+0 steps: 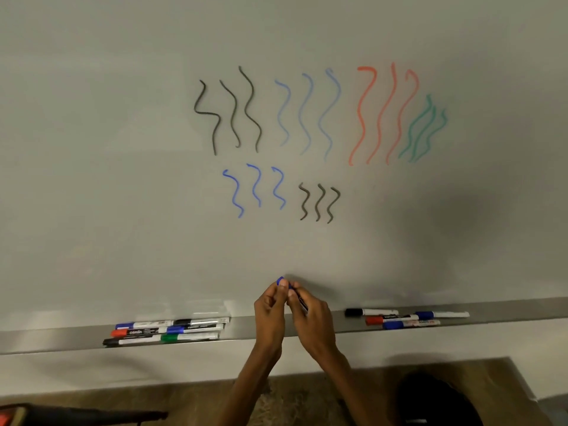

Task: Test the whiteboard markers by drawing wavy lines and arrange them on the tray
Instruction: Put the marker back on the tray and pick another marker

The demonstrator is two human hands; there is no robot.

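Above the grey tray (pixel 61 341) edging our white whiteboard (pixel 123 149), left hand (pixel 270 307) pinches a blue marker cap (pixel 281 281); right hand (pixel 315 318) grips the barrel (pixel 302 303).

A grey tray (pixel 239 329) carries everything. Out beyond the left hand (pixel 270 312), six markers (pixel 167 330) lie packed in three rows; beyond the right hand (pixel 312 318), four markers (pixel 405 318) lie loosely grouped.
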